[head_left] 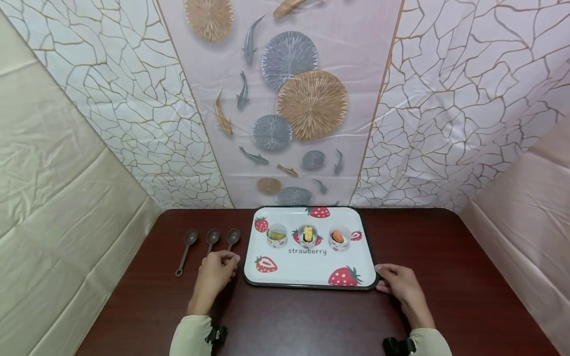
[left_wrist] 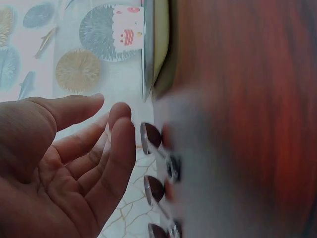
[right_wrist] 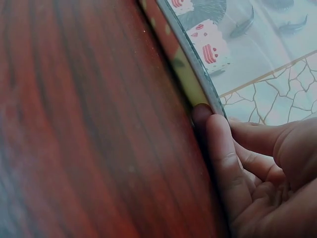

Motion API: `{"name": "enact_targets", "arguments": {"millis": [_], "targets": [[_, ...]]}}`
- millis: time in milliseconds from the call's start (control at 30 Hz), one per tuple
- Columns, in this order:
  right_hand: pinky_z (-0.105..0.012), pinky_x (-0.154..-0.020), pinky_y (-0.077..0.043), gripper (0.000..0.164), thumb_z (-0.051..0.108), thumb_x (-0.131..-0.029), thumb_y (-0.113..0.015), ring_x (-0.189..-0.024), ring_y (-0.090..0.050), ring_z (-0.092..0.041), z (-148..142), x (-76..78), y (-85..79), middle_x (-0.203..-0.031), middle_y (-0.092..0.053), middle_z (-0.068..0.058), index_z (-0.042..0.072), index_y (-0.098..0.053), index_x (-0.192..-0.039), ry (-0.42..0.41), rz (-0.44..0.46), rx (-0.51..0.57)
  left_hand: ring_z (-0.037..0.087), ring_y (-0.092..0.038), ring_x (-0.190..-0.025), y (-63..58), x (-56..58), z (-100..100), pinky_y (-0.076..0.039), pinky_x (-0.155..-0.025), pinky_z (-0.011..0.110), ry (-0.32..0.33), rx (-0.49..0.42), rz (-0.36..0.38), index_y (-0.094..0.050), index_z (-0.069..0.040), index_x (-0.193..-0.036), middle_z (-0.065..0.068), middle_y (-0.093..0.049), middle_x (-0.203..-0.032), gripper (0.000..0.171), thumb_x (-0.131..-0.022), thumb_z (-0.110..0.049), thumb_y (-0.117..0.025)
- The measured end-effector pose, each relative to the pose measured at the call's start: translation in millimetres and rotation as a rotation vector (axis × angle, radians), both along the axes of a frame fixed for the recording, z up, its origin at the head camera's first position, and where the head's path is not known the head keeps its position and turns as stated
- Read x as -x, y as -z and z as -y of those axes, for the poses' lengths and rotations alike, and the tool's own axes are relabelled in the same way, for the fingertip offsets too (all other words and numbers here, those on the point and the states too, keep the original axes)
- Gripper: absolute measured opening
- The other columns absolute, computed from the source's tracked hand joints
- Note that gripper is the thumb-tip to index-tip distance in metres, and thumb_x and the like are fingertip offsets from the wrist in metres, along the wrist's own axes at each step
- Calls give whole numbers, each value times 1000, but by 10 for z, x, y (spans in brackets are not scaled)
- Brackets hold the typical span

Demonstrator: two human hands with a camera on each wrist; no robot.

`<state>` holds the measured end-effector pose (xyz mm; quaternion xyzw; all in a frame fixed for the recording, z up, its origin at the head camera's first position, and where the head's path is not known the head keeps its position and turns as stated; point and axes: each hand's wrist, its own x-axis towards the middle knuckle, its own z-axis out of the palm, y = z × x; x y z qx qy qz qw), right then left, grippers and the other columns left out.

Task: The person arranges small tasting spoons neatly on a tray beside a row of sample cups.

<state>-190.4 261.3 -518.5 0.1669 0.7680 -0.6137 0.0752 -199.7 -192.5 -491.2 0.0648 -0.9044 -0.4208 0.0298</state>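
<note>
A white tray (head_left: pixel 294 274) with a dark rim, strawberry prints and the word "strawberry" lies on the table. My right hand (head_left: pixel 401 284) pinches its near right corner; in the right wrist view the thumb and fingers meet at the tray's edge (right_wrist: pixel 205 87). Three small cups stand in a row on the tray: one with a green piece (head_left: pixel 276 236), one with a yellow-topped piece (head_left: pixel 308 233), one with an orange-topped piece (head_left: pixel 337 237). My left hand (head_left: pixel 215 272) is beside the tray's left edge, near the spoons, thumb and fingers apart and holding nothing in the left wrist view.
Left of the tray, three dark spoons (head_left: pixel 190 237) lie side by side on the dark red-brown table (head_left: pixel 307 321); the left hand partly covers two handles. A patterned cloth (head_left: pixel 289 173) hangs behind the table, and beige cloth (head_left: pixel 67 198) stands at both sides.
</note>
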Motion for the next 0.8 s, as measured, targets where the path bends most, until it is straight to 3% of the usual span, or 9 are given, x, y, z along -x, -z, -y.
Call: {"name": "enact_targets", "arguments": {"millis": [167,400,533,800], "targets": [[-28,-71,-63,45,15,-111,-54,-77,-67,-10,-12,22,8,-137,-56,-34,-17,-52,-143,7,19,-3,14,-61,-63,-56,0,170,-46,-58,32,-13,98,5,-79,-7,-112,2,-70,-75,18,-101,-20,-73],[-28,-71,-63,45,15,-111,-54,-77,-67,-9,0,38,23,-137,-56,-36,-17,-52,-142,6,27,-2,16,-60,-64,-31,-107,381,-46,-56,32,-46,177,60,-78,-3,-109,2,-71,-82,18,-95,-14,-79],[-28,-71,-63,46,16,-111,-55,-77,-67,-9,10,57,21,-135,-57,-35,-17,-52,-143,2,22,-6,17,-60,-63,16,-114,404,-46,-56,32,-58,208,90,-79,-3,-106,1,-70,-79,20,-93,-18,-82],[-28,-70,-63,44,14,-110,-55,-77,-67,-10,4,49,45,-126,-65,-28,-17,-54,-141,8,19,-27,20,-65,-66,54,-49,349,-53,-59,40,-39,302,58,-80,-5,-94,6,-73,-82,14,-91,-19,-84]]}}
